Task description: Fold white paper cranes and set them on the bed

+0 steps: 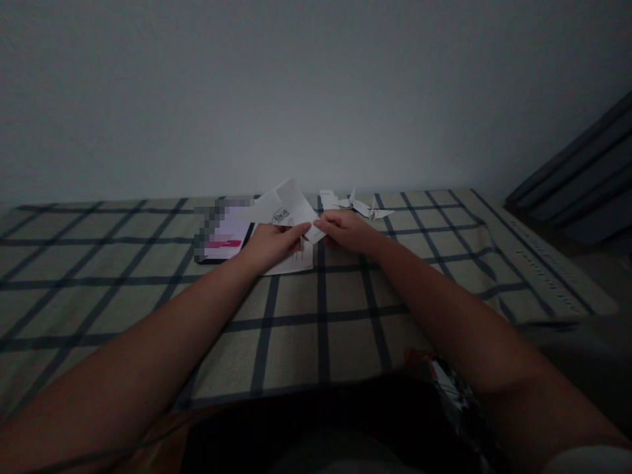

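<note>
Reaching past black clothing and over a cloth-covered worktop with beige and navy checks. Pinching a small folded piece of white paper between the hands, above the worktop, with the fingers of both the left hand and right hand closed on it. Around the left hand, white sheets of paper with dark drawing, beside a dark-edged tablet with a pinkish screen. Beyond the right hand, small folded white paper shapes, near a plain grey wall.
</note>
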`<state>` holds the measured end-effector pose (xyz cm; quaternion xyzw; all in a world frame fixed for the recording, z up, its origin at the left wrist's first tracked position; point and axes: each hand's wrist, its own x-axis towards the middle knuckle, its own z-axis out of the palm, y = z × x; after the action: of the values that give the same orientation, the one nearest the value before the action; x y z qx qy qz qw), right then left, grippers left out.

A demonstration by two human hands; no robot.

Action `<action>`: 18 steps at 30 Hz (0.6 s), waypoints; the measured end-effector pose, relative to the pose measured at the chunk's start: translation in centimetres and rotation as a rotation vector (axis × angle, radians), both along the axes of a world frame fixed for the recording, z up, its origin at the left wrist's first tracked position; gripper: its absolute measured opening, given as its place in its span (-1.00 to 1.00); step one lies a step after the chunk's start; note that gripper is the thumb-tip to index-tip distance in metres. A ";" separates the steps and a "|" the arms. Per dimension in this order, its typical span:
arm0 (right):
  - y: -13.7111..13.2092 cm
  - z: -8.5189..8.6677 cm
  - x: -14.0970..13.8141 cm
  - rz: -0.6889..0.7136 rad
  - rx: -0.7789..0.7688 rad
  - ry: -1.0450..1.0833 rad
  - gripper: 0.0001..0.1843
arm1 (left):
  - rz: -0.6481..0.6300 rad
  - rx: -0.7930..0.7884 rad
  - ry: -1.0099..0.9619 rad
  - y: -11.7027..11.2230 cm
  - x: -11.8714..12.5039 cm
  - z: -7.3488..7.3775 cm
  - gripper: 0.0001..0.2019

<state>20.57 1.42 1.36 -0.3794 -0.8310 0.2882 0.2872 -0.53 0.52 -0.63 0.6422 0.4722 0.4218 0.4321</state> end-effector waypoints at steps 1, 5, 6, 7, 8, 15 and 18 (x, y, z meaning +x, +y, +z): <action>0.0 0.0 0.0 -0.003 0.000 0.006 -0.62 | 0.016 -0.013 -0.001 0.1 0.0 0.0 -0.66; 0.1 -0.1 0.0 -0.012 0.010 0.019 -0.63 | 0.011 -0.043 0.002 0.2 -0.1 0.1 -0.64; 0.1 -0.1 0.0 -0.014 0.031 0.012 -0.63 | 0.000 -0.036 0.011 0.2 -0.1 0.2 -0.64; 0.1 -0.1 0.0 -0.016 0.055 -0.001 -0.62 | -0.010 -0.030 0.019 0.1 -0.1 0.3 -0.63; 0.1 -0.1 0.0 -0.019 0.073 -0.016 -0.60 | -0.014 -0.023 0.023 0.1 0.0 0.4 -0.63; 0.1 0.4 -0.1 -0.057 0.078 -0.018 -0.53 | 0.041 0.016 0.022 -0.1 -0.1 0.6 -0.55; 0.3 0.1 -0.1 -0.100 -0.053 0.131 -0.45 | 0.081 0.043 0.132 -0.5 -0.3 1.3 -0.47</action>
<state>20.44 1.75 1.44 -0.4083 -0.7825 0.3197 0.3448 -0.84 0.06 0.67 0.6582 0.5159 0.4057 0.3689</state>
